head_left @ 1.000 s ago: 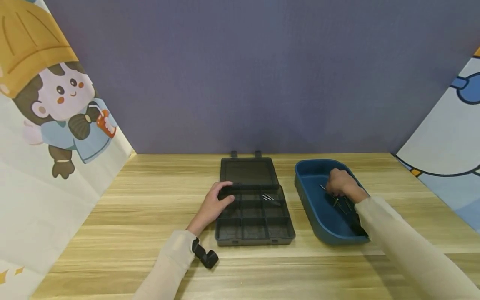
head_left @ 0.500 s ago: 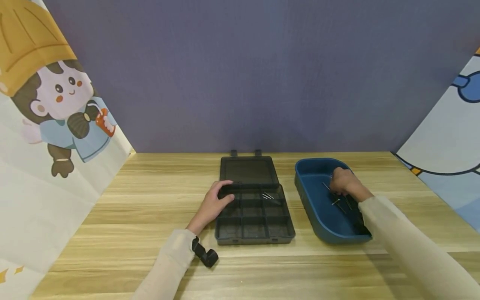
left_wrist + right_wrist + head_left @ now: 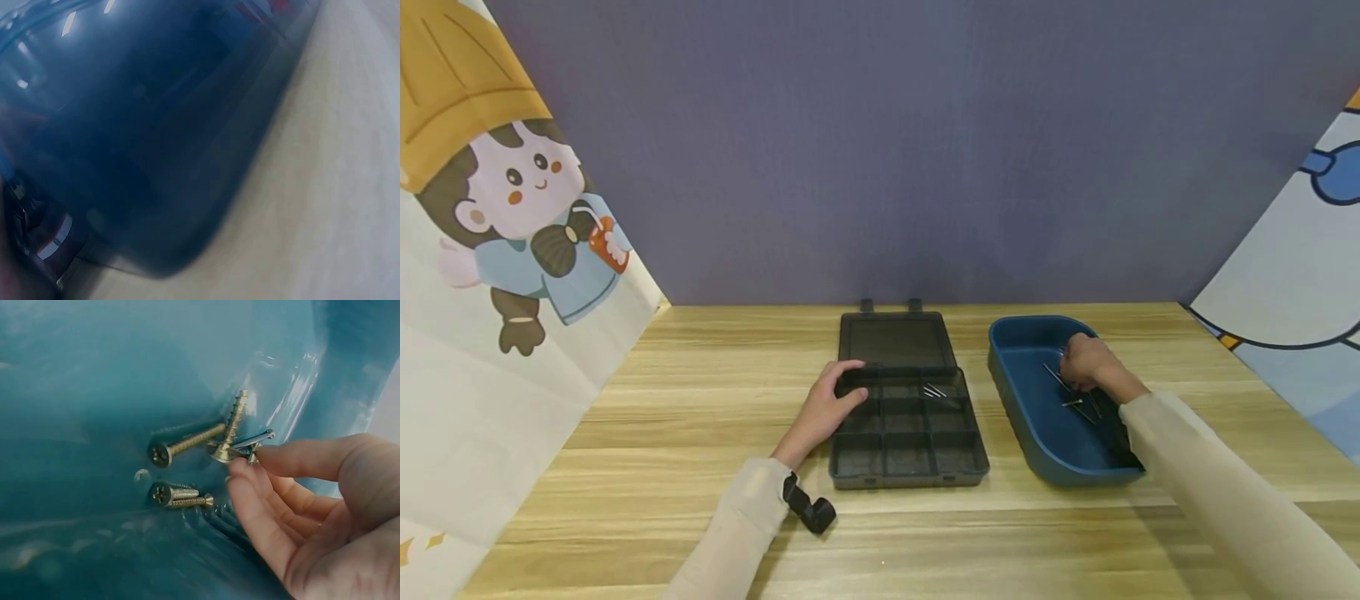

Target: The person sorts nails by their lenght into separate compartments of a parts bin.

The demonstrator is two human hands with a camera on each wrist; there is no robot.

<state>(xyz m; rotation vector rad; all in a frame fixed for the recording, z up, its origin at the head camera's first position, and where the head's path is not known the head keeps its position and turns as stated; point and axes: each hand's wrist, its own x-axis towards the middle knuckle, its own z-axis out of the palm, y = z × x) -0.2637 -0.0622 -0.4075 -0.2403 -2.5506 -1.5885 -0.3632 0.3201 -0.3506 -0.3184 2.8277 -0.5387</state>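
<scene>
In the head view my right hand point(image 3: 1088, 363) reaches down into a blue plastic bin point(image 3: 1009, 392). The right wrist view shows its thumb and fingertips pinching a small screw point(image 3: 253, 454). Touching or very near the fingertips are an upright brass screw point(image 3: 235, 422) and a silver nail-like piece point(image 3: 259, 439). Several more brass screws point(image 3: 187, 445) lie on the bin floor. My left hand point(image 3: 823, 410) rests at the left edge of a dark, see-through compartment box point(image 3: 908, 482), thumb and forefinger spread over its rim. Thin silver nails point(image 3: 935, 390) lie in its back right compartment.
The box's lid point(image 3: 895, 340) lies open toward the back wall point(image 3: 925, 167). Both containers stand side by side on a wood-grain table point(image 3: 700, 375). Printed cloth panels point(image 3: 520, 208) close off the sides. The left wrist view is blurred, showing a dark wall of the box point(image 3: 162, 144).
My right hand has shifted slightly right and toward me inside the bin, and the bin has edged with it. The left hand and box have stayed in place.
</scene>
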